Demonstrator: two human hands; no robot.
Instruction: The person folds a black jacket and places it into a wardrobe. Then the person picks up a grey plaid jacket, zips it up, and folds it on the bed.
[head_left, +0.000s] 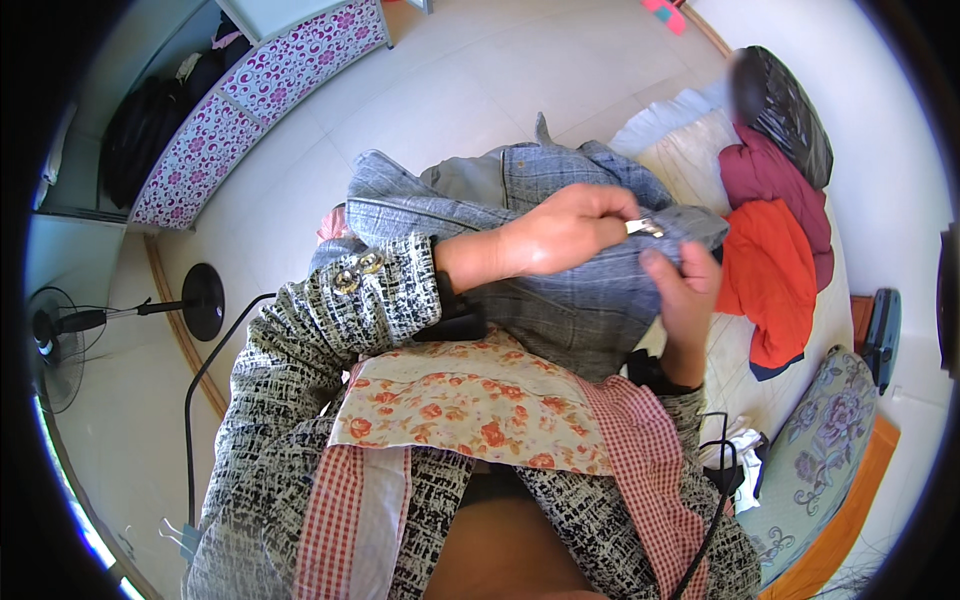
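A grey-blue plaid garment (570, 277) with a metal zipper lies spread in front of me, over the top of a floral apron (480, 405). Between the thumb and fingers of my left hand (562, 229) is a small shiny metal object (643, 226), its kind unclear, held against the cloth. My right hand (684, 292) is beside it at the garment's right part, blurred, with thumb and a finger pointing up; whether it grips the cloth does not show.
On the right, a bed (739, 337) bears an orange garment (772, 255), a maroon garment (787, 187) and a black plastic bag (787, 112). A floral cushioned headboard or panel (825, 442) stands lower right. To the left are a standing fan (71, 322), a black cable (189, 420) and a patterned cabinet (247, 105).
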